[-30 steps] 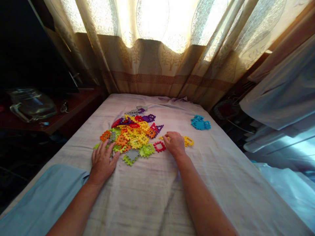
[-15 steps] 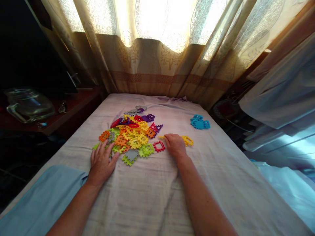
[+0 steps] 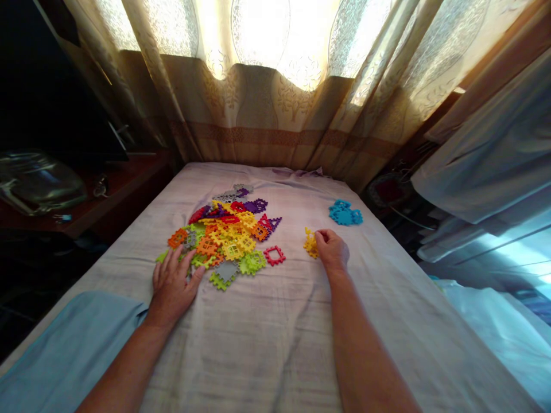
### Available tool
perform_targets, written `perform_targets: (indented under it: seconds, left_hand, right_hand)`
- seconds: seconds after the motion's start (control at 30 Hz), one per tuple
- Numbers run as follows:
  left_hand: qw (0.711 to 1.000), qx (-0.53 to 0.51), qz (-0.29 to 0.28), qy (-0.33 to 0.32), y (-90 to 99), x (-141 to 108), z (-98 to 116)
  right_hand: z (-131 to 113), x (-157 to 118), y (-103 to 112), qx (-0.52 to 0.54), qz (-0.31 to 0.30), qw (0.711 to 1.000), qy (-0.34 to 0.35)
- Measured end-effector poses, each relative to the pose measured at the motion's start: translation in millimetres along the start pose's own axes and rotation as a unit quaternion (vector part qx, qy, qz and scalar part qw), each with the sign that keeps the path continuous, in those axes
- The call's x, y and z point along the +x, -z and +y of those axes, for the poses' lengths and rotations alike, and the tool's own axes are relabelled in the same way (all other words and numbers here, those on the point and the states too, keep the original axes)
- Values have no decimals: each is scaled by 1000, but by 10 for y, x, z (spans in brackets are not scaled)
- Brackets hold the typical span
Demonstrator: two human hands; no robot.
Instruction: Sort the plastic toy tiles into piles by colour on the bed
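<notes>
Under the right hand [image 3: 332,250], its grip clamped on yellow pieces [image 3: 310,243], these half hidden; left hand [image 3: 172,284] spread flat.

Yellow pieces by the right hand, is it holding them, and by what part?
The right hand pinches the yellow pieces at their right edge with its fingers. The left hand lies flat, holding nothing.

L hand [image 3: 172,284] flat, R hand [image 3: 332,250] curled

No readable text, labels or numbers anywhere.
</notes>
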State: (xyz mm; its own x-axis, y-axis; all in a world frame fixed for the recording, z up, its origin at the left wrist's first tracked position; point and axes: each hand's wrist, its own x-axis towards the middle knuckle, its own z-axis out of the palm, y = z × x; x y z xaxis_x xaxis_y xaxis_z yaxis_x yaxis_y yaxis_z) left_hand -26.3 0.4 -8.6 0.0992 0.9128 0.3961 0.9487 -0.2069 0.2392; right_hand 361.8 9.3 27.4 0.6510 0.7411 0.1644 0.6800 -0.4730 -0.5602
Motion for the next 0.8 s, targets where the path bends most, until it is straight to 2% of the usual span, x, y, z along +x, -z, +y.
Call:
perform_targets:
  seconds: [0.1,0.27,0.4,0.5,0.63,0.8]
  left_hand:
    - [1000,2,-1,3,-13,-8,-7]
    - [1000,-5,6,6,-30,-17,-17]
    - [1000,-4,2,3,-16,-11,-7]
    - [1000,2,0,2,-19,-12,-3]
    - [1000,9,6,-2,-38,-23,-9]
    - [1000,10,9,-3,-40,-24,-7]
  right_hand:
    - [31,-18,-59,-36,9,999,23]
    - [81,-8,-70,-58,64,993,81]
    - [-78,-72,-70,-27,82,986,140]
    - [-357,-270,-134,5,30,974,225]
    - [-735,-654,-298,29,-83,935,344]
    - [-903,-927,-448,-3,-147,915,376]
